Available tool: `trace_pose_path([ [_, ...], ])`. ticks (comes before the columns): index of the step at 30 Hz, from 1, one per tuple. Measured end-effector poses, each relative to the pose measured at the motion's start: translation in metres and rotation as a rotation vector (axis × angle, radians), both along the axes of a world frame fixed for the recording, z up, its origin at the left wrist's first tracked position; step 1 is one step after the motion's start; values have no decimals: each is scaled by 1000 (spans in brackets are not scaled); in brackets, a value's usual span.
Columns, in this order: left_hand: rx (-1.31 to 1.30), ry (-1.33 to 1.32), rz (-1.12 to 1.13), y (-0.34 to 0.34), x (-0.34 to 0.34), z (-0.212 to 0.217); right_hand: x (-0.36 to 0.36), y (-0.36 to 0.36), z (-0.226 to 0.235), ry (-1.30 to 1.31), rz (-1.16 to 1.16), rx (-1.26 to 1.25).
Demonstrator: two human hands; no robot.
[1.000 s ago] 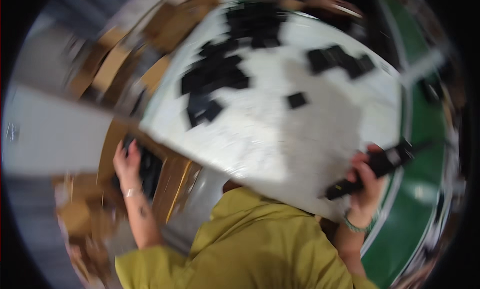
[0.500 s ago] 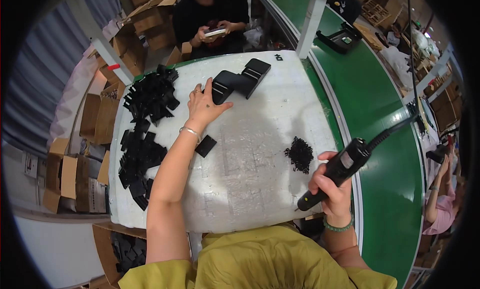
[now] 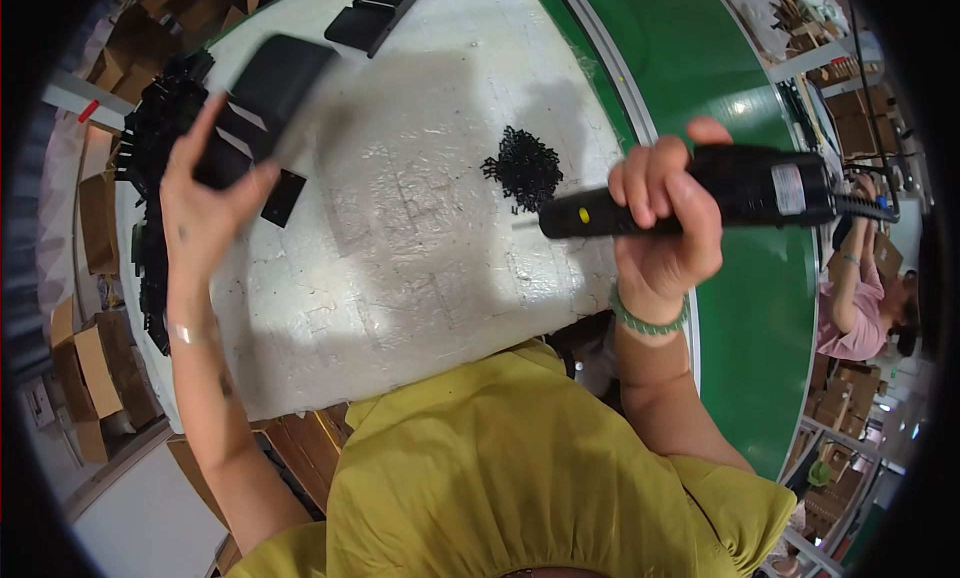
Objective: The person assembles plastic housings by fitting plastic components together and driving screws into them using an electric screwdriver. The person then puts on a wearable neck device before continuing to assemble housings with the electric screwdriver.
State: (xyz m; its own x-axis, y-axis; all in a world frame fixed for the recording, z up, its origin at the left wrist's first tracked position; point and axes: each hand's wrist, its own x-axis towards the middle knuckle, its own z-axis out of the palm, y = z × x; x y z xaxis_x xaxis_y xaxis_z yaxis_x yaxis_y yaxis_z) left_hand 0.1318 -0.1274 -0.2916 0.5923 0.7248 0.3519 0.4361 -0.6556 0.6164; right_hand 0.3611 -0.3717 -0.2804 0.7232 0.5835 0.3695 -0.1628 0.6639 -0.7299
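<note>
Black part (image 3: 285, 78), blurred, seemingly pinched in left hand (image 3: 205, 208); right hand (image 3: 668, 213) wrapped around corded screwdriver (image 3: 750, 186).

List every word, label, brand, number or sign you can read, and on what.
No text can be read.
Pale label on the electric screwdriver in the right hand: print too small to read.
Yellow oval mark, also on the screwdriver: no readable lettering.
Black plastic part in the left hand: blurred, no text visible.

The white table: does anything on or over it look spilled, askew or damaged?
Nothing looks clearly damaged. The small black pieces might seem spilled: they lie loose on the white table, though mostly in one pile. The black panel in the left hand is too blurred to judge.
</note>
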Motion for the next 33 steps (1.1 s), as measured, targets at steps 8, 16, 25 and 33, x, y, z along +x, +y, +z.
trace_pose_path([
  [8, -240, 285, -395, -139, -24, -18, -2, 28, -1, -117, -119, -228],
  [16, -197, 242, -371, -126, -3, -8, 3, 22, -13, -93, -113, -201],
  [25, -57, -6, -629, -101, 72, -39, -2, 10, 8, -105, -47, -69],
  [33, 59, -157, -824, -90, 124, -63, 7, 3, 21, -162, -89, 14],
])
